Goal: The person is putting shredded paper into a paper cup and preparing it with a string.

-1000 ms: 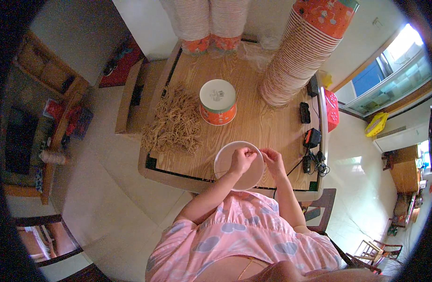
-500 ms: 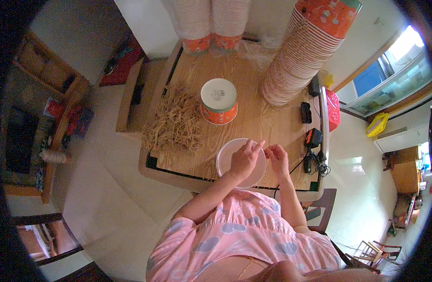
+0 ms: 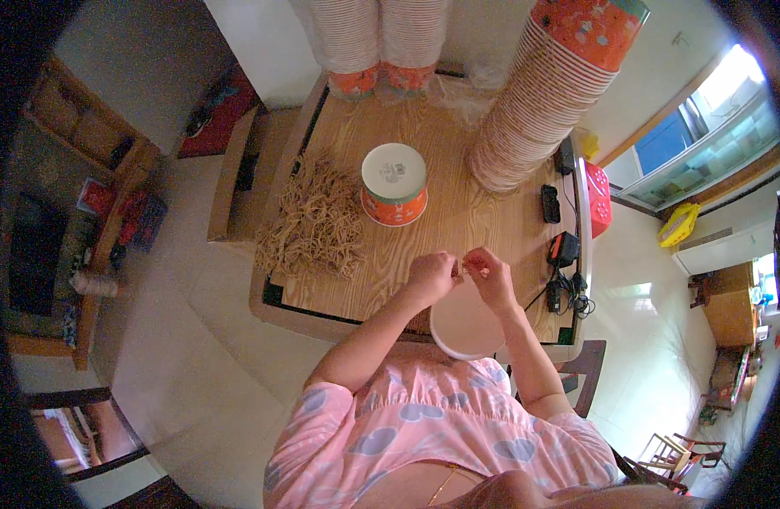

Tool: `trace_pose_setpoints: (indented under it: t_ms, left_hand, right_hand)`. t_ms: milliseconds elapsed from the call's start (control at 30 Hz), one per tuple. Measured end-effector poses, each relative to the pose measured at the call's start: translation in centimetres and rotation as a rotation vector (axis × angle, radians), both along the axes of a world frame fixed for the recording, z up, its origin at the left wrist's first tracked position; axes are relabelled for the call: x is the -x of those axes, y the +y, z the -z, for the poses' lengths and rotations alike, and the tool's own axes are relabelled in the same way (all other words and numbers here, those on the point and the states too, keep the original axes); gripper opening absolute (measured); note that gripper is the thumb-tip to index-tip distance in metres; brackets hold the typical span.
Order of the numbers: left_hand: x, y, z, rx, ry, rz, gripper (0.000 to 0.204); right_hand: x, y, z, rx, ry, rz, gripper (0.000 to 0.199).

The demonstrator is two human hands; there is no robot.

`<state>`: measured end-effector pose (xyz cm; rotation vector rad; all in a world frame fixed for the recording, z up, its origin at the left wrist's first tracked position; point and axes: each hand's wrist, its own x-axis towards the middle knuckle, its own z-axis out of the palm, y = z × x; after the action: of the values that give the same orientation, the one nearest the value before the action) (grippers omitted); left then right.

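A paper bucket (image 3: 466,327), its pale inside showing, is at the table's near edge, below and between my hands. My left hand (image 3: 433,276) is closed in a pinch by its far rim. My right hand (image 3: 490,278), fingertips pinched, almost meets the left one there. Whatever lies between the fingertips is too small to make out. Beyond, an orange-and-green paper bucket (image 3: 394,208) stands upside down, its white base up. To the left spreads a tangled heap of tan paper-like cords (image 3: 312,225).
A tall leaning stack of paper buckets (image 3: 534,102) stands at the back right; two plastic-wrapped stacks (image 3: 348,42) are at the back. Black adapters and cables (image 3: 564,250) lie along the right edge of the table (image 3: 458,225). A cardboard box (image 3: 246,178) stands on the left.
The bucket by my hands has shifted right and nearer to me. My left hand has come off its inside to the far rim, and my hands are closer together.
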<state>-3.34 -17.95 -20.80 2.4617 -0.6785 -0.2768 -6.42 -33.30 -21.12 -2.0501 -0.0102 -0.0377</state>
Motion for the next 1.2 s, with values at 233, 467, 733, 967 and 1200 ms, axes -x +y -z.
trace_pose_setpoints:
  t_ms: [233,467,733,967,1200]
  left_hand:
    - [0.6,0.5,5.9,0.64,0.398,-0.223,0.015]
    - [1.0,0.4,6.3,0.764,0.552,-0.298,0.01]
    - [0.9,-0.2,7.9,0.797,0.372,-0.293,0.009]
    - [2.2,-0.1,7.1,0.739,0.16,-0.287,0.011]
    - [3.4,0.4,4.5,0.615,0.037,-0.261,0.013]
  right_hand:
    - [0.4,1.3,1.4,-0.039,-0.028,-0.022,0.01]
    - [1.0,1.7,0.8,-0.028,-0.081,-0.048,0.014]
    - [1.0,1.4,1.0,-0.116,-0.07,-0.061,0.024]
    - [1.4,1.1,0.4,-0.025,-0.065,-0.092,0.023]
    - [2.0,1.0,0.3,-0.069,-0.077,-0.106,0.019]
